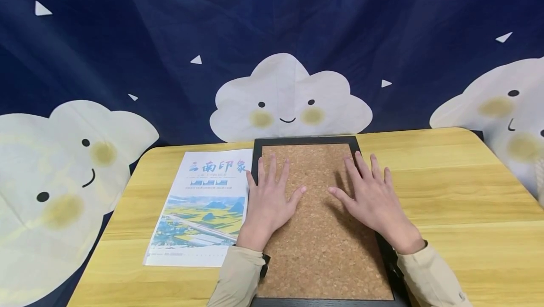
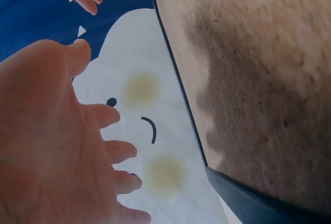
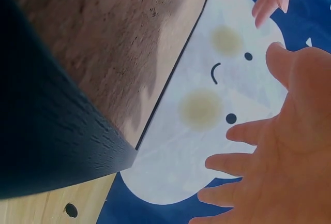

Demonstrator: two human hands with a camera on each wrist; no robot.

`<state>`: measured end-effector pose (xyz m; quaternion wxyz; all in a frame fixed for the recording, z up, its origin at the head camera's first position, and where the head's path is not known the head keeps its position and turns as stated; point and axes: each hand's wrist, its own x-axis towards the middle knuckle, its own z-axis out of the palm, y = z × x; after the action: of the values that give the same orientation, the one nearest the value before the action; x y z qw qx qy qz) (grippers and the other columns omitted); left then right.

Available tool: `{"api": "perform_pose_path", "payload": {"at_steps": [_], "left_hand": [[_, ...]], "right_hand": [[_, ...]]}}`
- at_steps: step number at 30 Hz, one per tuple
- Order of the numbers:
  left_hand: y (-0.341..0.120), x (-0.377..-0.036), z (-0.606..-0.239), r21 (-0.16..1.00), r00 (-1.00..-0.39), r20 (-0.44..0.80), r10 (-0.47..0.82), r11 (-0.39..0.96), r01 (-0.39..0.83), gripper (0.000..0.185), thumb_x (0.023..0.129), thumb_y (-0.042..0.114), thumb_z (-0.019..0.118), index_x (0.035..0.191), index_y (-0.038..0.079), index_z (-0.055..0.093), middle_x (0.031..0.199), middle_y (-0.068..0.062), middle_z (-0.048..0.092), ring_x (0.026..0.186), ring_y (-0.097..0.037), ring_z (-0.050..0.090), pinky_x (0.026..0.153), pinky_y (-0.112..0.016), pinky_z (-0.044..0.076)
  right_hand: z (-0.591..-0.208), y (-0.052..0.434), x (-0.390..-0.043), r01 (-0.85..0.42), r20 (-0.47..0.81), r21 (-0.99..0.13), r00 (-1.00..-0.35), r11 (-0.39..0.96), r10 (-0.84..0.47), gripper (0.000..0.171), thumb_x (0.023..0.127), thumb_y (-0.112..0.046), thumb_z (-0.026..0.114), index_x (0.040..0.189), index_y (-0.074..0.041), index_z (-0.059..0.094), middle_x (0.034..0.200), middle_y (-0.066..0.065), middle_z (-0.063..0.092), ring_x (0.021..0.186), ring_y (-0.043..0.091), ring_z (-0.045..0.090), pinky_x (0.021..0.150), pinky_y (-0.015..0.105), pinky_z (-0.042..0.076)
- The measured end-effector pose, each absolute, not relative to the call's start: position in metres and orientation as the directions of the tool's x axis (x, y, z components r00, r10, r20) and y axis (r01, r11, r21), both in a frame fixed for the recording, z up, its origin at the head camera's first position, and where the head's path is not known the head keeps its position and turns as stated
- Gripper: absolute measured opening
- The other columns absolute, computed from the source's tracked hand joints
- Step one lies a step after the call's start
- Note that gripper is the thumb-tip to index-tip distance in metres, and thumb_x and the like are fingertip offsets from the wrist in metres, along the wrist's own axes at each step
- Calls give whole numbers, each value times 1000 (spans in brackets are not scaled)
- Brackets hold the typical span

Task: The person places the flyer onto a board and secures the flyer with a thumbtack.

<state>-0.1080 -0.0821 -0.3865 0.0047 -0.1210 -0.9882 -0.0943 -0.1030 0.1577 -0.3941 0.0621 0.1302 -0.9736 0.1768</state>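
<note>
A black picture frame (image 1: 388,255) lies face down on the wooden counter (image 1: 459,189), its cork backing board (image 1: 320,231) seated inside the rim as the frame's only visible content. The frame's long axis runs from 6 o'clock, nearest the person, to 12 o'clock, toward the backdrop. Both hands sit over the far half of the cork. The left hand (image 1: 267,198) is at about 10 o'clock from the board's centre, its grip fully open with fingers straight and spread, pointing to 12 o'clock, and it holds nothing. The right hand (image 1: 374,193) is at about 2 o'clock, equally open with fingers spread and empty. Both are equally near the board; the wrist views show a gap beneath the palms, so contact with the cork cannot be confirmed. At 9 o'clock, just beside the frame's left edge, a printed poster (image 1: 201,208) lies flat with its long axis parallel to the frame. Beyond the counter at 12 o'clock hangs a navy cloud-patterned cloth (image 1: 293,99).
</note>
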Motion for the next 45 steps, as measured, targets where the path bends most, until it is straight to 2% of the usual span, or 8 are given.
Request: {"api": "perform_pose_path", "payload": {"at_steps": [21, 28, 32, 36, 40, 45], "left_hand": [[-83, -107, -387, 197, -973, 11, 233, 953, 230, 77, 105, 63, 41, 166, 17, 28, 172, -17, 10, 157, -45, 1, 118, -73, 8], [-85, -109, -389, 201, -975, 11, 223, 954, 221, 78, 105, 62, 42, 165, 16, 29, 172, -18, 13, 157, -45, 2, 118, -72, 8], [-88, -110, -387, 189, -975, 12, 220, 958, 218, 74, 106, 59, 42, 166, 17, 29, 172, -17, 13, 157, -45, 3, 119, -71, 9], [-96, -111, -385, 235, -979, 12, 204, 951, 201, 68, 108, 51, 45, 164, 14, 33, 172, -18, 11, 157, -46, 3, 119, -71, 9], [-113, -110, -384, 265, -985, 4, 175, 949, 170, 63, 109, 41, 49, 162, 10, 35, 170, -22, 15, 155, -49, 8, 118, -71, 13], [-145, -108, -386, 216, -992, -53, 114, 971, 100, 60, 109, 29, 51, 162, 7, 34, 168, -25, 20, 153, -52, 16, 117, -70, 21]], "right_hand": [[-394, 160, -105, -267, 129, -322, -963, 908, -237, 88, 100, -58, 60, 161, 0, 33, 162, 32, 28, 148, 60, 17, 108, 82, 17], [-395, 162, -106, -281, 138, -300, -958, 912, -250, 87, 99, -56, 62, 161, -1, 33, 162, 33, 28, 147, 61, 19, 107, 82, 19], [-393, 165, -108, -275, 124, -320, -961, 906, -248, 87, 100, -55, 62, 161, -1, 34, 162, 33, 28, 146, 61, 20, 106, 82, 20], [-391, 173, -110, -250, 65, -338, -968, 907, -242, 85, 103, -56, 55, 162, -1, 28, 161, 34, 27, 145, 63, 20, 106, 82, 20], [-392, 184, -113, -228, 50, -356, -973, 906, -225, 77, 107, -49, 53, 159, 4, 31, 156, 39, 32, 137, 65, 31, 100, 81, 31], [-397, 203, -120, -239, 120, -360, -970, 902, -209, 59, 104, -30, 64, 142, 12, 49, 133, 44, 49, 114, 66, 51, 84, 75, 46]]}}
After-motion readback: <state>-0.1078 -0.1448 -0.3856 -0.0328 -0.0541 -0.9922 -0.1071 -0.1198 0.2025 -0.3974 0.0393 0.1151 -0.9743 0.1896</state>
